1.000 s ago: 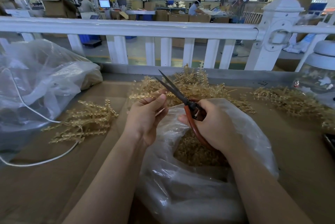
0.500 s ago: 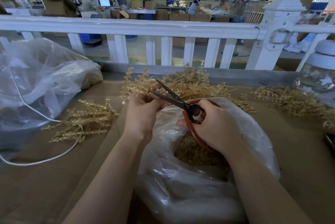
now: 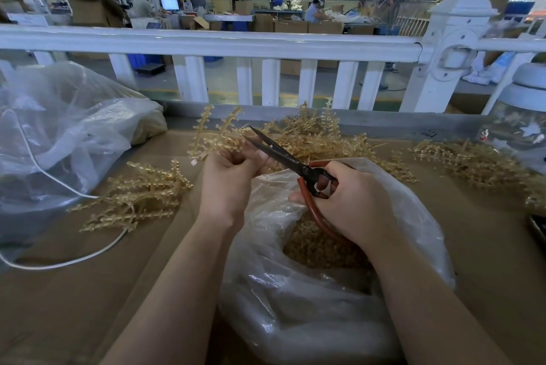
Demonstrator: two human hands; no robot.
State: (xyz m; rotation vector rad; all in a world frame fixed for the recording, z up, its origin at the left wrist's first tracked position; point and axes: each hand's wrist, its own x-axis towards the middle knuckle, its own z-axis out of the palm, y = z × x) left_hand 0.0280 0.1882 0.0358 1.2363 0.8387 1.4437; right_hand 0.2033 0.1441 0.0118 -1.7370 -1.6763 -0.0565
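Cardboard-covered bench point(image 3: 74, 290), left hand point(image 3: 229, 178) gripping plastic sprig point(image 3: 215, 135), right hand point(image 3: 351, 202) gripping part-open scissors point(image 3: 283, 156)

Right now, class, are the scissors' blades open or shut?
Open: the scissors in the right hand show two blades parted at the tips, by the plastic sprig the left hand holds.

No legible text, labels or numbers; distant monitor point(image 3: 169, 3) too blurred

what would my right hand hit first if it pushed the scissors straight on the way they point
Likely the amber plastic sprig the left hand holds: the right hand points its scissors, blades open, at it. Left fingertips sit close beneath; depth unclear.
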